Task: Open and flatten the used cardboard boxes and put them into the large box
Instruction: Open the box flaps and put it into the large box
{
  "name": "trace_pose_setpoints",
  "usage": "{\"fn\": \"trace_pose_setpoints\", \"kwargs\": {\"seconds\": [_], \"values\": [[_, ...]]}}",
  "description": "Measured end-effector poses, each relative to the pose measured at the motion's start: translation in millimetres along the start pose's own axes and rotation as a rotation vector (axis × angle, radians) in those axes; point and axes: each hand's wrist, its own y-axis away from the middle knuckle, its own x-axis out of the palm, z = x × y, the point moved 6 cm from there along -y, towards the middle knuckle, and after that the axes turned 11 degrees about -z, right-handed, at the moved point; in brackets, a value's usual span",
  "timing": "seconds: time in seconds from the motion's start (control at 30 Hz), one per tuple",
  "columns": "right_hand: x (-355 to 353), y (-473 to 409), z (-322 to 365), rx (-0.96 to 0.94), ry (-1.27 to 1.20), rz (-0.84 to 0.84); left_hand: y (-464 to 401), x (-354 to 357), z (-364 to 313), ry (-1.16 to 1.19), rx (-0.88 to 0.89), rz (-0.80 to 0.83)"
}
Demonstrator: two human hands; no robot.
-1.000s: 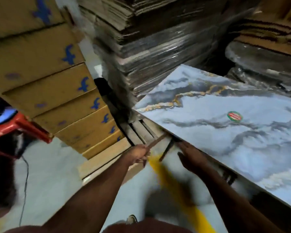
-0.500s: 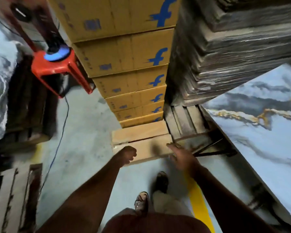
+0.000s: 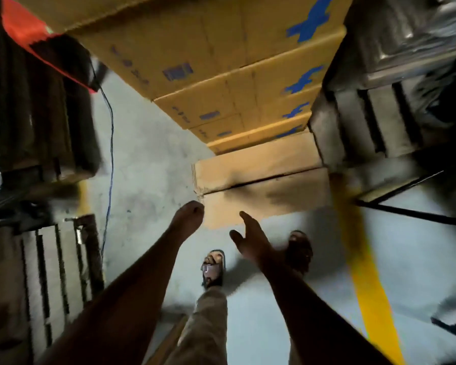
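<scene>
The grey floor [image 3: 148, 164] is carrying stacked boxes [image 3: 221, 75]; your left hand [image 3: 188, 214] is curling empty, your right hand [image 3: 250, 241] is spreading open, both apart.

The grey concrete floor [image 3: 153, 164] carries a yellow painted line [image 3: 363, 272]. A wooden pallet [image 3: 55, 272] lies at the left side. The light is dim.

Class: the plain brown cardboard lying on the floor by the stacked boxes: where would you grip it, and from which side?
Probably the near left corner of the flat cardboard, approached from the person's side. It lies flat, that edge is exposed, and the left hand and right hand are closest there; boxes crowd the far side.
</scene>
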Motion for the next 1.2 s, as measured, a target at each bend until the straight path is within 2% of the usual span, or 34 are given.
{"fn": "trace_pose_setpoints", "kwargs": {"seconds": [0.1, 0.2, 0.27, 0.33, 0.43, 0.53, 0.67, 0.87, 0.93, 1.07, 1.2], "values": [[59.0, -63.3, -37.6, 0.347, -0.392, -0.041, -76.4, 38.2, 4.6, -0.096, 0.117, -0.042], [113.8, -104.0, -80.5, 0.637, -0.699, -0.225, -150.3, 65.7, 28.4, -0.185, 0.167, -0.128], [143.8, -116.7, -95.8, 0.722, -0.822, -0.304, -190.4, 68.3, 43.2, -0.264, 0.21, -0.247], [175.8, -124.2, -104.8, 0.769, -1.042, -0.299, -224.5, 71.3, 53.2, -0.324, 0.25, -0.306], [216.6, -131.0, -104.8, 0.786, -1.39, -0.296, -263.3, 84.0, 59.4, -0.286, 0.299, -0.247], [238.9, -145.2, -107.9, 0.717, -1.446, -0.31, -287.8, 92.4, 50.8, -0.213, 0.397, -0.218], [248.6, -162.9, -114.6, 0.703, -1.475, -0.326, -301.3, 100.6, 42.3, -0.287, 0.481, -0.209], [271.7, -167.7, -126.4, 0.651, -1.51, -0.387, -306.5, 107.0, 51.5, -0.356, 0.359, -0.31], [268.6, -155.5, -139.7, 0.662, -1.5, -0.394, -287.6, 106.6, 52.0, -0.294, 0.314, -0.308], [239.8, -95.8, -164.4, 0.669, -1.38, -0.374, -230.7, 95.8, 65.6, -0.082, 0.384, -0.282], [180.4, -24.0, -175.1, 0.649, -1.25, -0.487, -163.6, 79.1, 63.0, 0.214, 0.366, -0.196]]}}
